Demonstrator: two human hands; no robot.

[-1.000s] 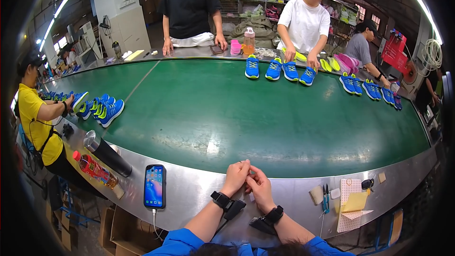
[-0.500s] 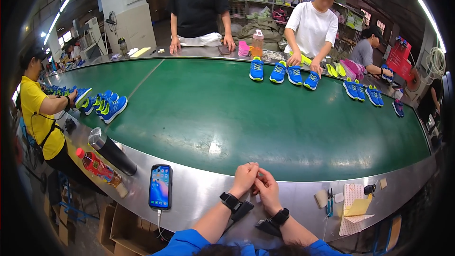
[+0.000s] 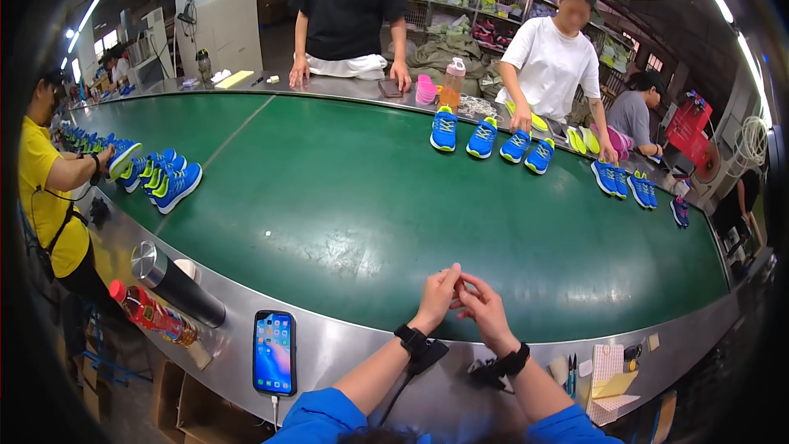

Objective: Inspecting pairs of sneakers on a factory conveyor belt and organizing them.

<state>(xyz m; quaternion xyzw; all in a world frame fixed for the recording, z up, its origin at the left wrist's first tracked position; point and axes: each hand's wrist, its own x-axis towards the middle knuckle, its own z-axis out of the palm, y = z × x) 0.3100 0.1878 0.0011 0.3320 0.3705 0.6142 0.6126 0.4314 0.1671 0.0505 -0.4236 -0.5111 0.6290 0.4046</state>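
Observation:
My left hand point(image 3: 438, 297) and my right hand point(image 3: 483, 304) meet over the near edge of the green conveyor belt point(image 3: 353, 197), fingertips touching each other. Whether anything small sits between the fingers cannot be made out. Both wrists wear black bands with small black devices, and my sleeves are blue. The nearest things are a smartphone point(image 3: 274, 352) lying on the metal rim to the left and paper notes point(image 3: 610, 368) to the right.
Blue shoes point(image 3: 485, 138) stand in rows at the far side and more point(image 3: 160, 181) at the left. A dark flask point(image 3: 174, 283) and a red bottle point(image 3: 152, 314) lie on the rim. Several people stand around the belt.
My joined hands have moved a little forward over the belt's edge, and the view has shifted closer. The workers across have barely moved.

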